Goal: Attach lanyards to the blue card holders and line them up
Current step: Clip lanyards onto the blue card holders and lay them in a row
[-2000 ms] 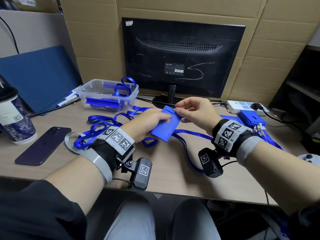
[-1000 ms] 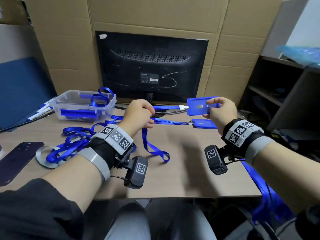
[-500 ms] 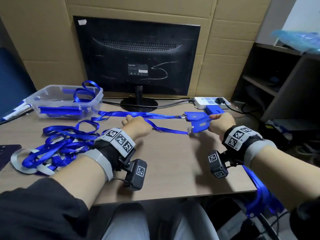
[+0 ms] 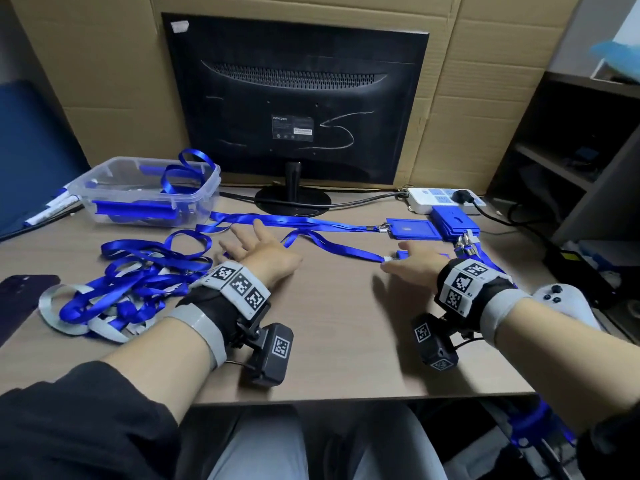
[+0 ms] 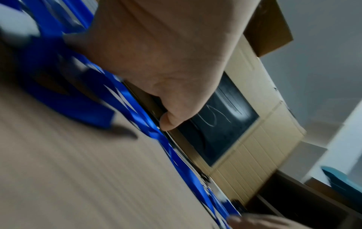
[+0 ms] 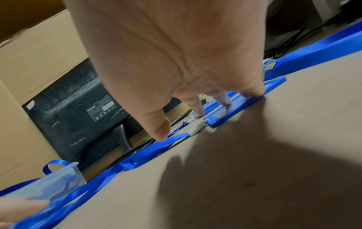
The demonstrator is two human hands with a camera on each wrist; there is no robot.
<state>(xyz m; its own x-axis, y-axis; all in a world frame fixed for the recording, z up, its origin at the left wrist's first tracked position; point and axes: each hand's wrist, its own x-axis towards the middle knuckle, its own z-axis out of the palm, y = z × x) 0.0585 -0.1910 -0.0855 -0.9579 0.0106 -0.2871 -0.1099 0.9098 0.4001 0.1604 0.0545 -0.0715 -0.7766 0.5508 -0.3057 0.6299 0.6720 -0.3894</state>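
Observation:
A blue card holder (image 6: 240,106) lies flat on the desk at the right, and the straight fingers of my right hand (image 4: 405,258) press down on it. In the head view the hand hides most of it. Its metal clip (image 6: 195,130) joins a blue lanyard (image 4: 339,249) that runs left toward my left hand (image 4: 252,244). That hand lies with fingers spread on the desk and holds nothing. Just behind, a second holder (image 4: 408,228) with its lanyard attached lies parallel. A stack of blue holders (image 4: 453,223) sits beside it.
A tangle of blue lanyards (image 4: 131,282) lies at the left front, with a clear plastic box (image 4: 149,192) of more parts behind it. A monitor (image 4: 294,98) stands at the back. A power strip (image 4: 443,199), a phone (image 4: 20,296) and a white controller (image 4: 561,299) lie at the desk's edges.
My right hand has lowered the holder onto the desk in front of the second one and now presses it flat. My left hand has let go of the lanyard and spread out.

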